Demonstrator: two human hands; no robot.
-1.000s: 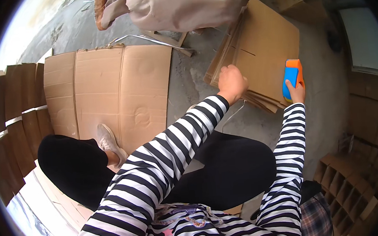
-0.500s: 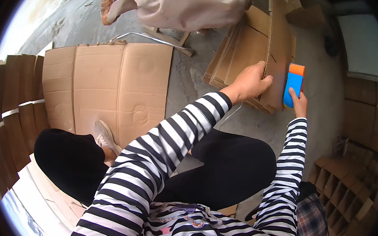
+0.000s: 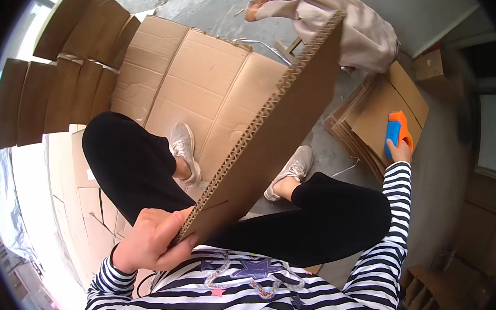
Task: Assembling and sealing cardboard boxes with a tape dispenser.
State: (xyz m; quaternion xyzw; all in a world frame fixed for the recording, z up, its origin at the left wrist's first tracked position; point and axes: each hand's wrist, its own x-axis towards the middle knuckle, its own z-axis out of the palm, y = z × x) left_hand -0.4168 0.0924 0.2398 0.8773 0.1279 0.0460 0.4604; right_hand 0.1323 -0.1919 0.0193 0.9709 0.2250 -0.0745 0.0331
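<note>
My left hand (image 3: 156,242) pinches the near corner of a brown corrugated cardboard sheet (image 3: 270,136). The sheet stands tilted on edge in front of me and slants up to the far right, its fluted edge facing up. At the right, my right hand (image 3: 400,152) is closed around a blue and orange tape dispenser (image 3: 396,131). It is held over a stack of flat cardboard (image 3: 380,101). The raised sheet hides part of the floor and of the large cardboard beneath it.
A large creased cardboard (image 3: 206,71) lies on the floor by my shoes. Folded cardboard pieces (image 3: 74,90) stand in rows at the left. A beige cloth-covered bundle (image 3: 354,30) is at the back. Cardboard dividers (image 3: 425,295) sit at the lower right.
My left hand has pulled the cardboard sheet off the stack, toward me and left. My right hand with the tape dispenser is now over the stack. The whole view has turned.
</note>
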